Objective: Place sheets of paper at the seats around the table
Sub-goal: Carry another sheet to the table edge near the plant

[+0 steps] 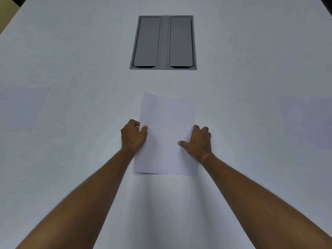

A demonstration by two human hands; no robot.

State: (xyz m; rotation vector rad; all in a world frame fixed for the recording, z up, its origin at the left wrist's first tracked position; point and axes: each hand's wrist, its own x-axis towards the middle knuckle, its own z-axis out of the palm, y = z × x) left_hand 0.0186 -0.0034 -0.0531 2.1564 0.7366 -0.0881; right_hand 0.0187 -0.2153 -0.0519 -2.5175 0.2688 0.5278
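A white sheet of paper (167, 130) lies lengthwise in front of me on the white table (80, 60), its far left corner slightly lifted. My left hand (133, 136) pinches the sheet's left edge between thumb and fingers. My right hand (198, 141) grips the right edge, thumb on top of the paper. A second sheet (21, 108) lies flat at the left. A third sheet (309, 121) lies flat at the right, cut off by the frame edge.
A grey recessed cable box (163, 43) with two shut lids sits in the table beyond the middle sheet. The table's far left edge (10, 24) runs diagonally at the upper left corner.
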